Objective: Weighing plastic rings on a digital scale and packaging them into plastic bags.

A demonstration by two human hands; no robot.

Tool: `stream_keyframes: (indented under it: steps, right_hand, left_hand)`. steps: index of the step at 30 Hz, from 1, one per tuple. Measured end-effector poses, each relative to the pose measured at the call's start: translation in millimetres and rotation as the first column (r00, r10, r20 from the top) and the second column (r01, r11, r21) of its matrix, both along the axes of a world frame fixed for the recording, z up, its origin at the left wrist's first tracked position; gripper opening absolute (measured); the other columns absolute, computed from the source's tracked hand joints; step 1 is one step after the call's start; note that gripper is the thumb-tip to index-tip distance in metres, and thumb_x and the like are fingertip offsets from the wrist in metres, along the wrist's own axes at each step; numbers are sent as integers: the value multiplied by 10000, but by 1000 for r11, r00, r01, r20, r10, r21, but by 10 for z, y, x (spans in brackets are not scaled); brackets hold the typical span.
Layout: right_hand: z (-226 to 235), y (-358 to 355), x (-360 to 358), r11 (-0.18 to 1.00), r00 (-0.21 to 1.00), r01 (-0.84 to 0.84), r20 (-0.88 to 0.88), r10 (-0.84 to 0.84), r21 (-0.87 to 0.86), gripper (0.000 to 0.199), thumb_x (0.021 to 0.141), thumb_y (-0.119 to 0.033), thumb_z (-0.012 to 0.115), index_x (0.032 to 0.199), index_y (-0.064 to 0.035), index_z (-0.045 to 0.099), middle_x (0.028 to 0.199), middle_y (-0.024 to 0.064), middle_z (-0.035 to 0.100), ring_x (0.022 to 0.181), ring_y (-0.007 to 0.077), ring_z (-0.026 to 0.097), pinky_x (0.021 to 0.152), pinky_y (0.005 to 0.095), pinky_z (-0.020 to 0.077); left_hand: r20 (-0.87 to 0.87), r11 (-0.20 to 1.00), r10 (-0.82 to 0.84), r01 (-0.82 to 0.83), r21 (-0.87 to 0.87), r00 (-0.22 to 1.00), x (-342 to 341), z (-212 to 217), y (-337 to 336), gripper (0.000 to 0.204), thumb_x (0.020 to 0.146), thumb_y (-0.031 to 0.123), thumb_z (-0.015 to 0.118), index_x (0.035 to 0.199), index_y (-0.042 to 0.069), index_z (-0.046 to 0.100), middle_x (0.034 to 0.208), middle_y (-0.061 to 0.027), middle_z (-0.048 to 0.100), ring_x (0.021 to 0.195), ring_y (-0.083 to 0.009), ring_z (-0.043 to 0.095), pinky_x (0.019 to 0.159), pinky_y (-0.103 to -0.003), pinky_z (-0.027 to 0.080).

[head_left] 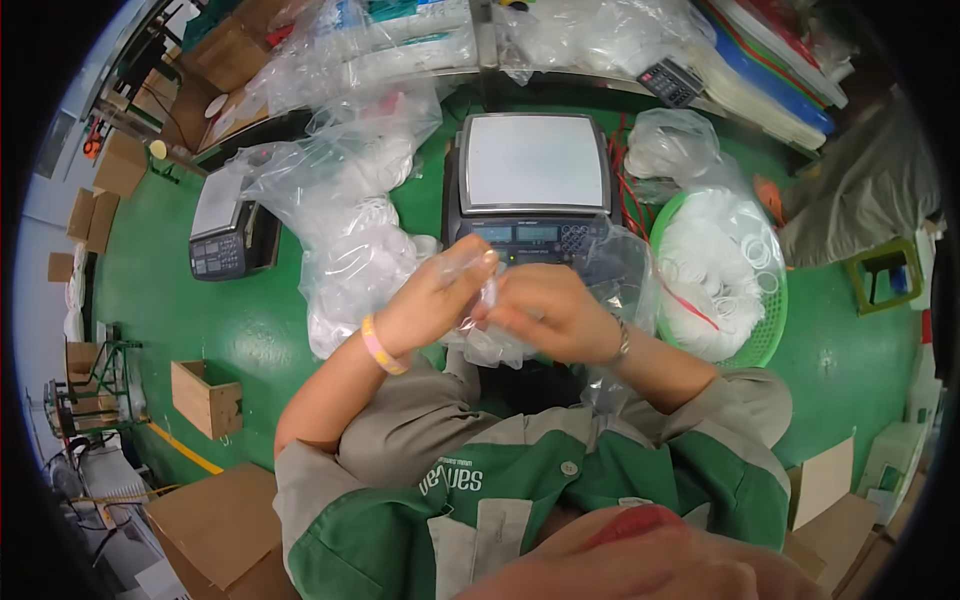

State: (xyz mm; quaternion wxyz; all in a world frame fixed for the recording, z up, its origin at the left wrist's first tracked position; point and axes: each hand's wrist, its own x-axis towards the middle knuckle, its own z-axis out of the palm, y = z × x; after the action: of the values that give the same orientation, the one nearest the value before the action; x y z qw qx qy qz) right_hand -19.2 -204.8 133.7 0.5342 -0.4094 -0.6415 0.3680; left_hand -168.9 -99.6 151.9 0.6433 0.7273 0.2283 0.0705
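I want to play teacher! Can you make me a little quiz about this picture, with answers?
1. True or false: both hands hold the small bag.
2. What colour is the basket of white rings?
A red B green C blue
3. What grey machine sits just beyond the hands?

Key: 1 true, the left hand and right hand pinch it together. 2 B. 3 the scale.

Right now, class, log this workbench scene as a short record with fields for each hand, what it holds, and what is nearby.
Left hand: gripping a small clear plastic bag
Right hand: pinching the same bag
Ahead: grey weighing scale
Right: green basket of white rings
Left: large clear bags, second scale
Surface: green table
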Motion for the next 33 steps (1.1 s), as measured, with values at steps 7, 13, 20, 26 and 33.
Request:
stream_keyframes:
  steps: [7,13,20,26,33]
  right_hand:
    - [-152,126,39,921,982,36,155,-104,387,559,605,-53,652,1122,-95,444,1103,119,475,1063,302,436,913,405,329]
    - [-247,176,18,984,922,-6,382,-63,178,770,600,-3,610,1305,-67,306,1107,134,514,979,291,526,856,396,399]
    - [-195,163,-59,944,906,286,276,-322,164,520,702,-70,582,1197,-60,420,861,122,583,701,230,570,557,323,426]
    - [-57,106,-71,913,867,-201,-498,-2,-354,302,870,-369,508,959,-84,462,600,-15,440,497,48,410,467,206,370]
    - [-107,117,85,979,969,199,154,-192,-33,254,896,-343,449,825,-106,508,643,24,469,556,160,502,493,296,414]
  left_hand:
    - [155,1000,14,-10,-29,988,-73,-3,72,226,774,26,586,952,74,455,862,7,455,829,-75,442,735,-217,375]
    - [-46,957,-119,127,260,992,-102,53,-96,352,676,13,592,1012,23,485,879,-105,556,838,-241,561,736,-349,440]
    - [121,397,-32,-98,913,992,-19,188,-78,256,585,-44,567,803,73,501,778,-71,559,736,-277,548,681,-361,408]
    - [364,411,52,-353,841,930,-4,111,-67,279,571,-94,572,809,18,479,845,-130,563,688,-269,547,577,-293,441]
    - [161,185,-156,-132,974,975,95,253,-136,159,603,47,656,625,42,500,903,-74,564,790,-255,551,625,-332,443]
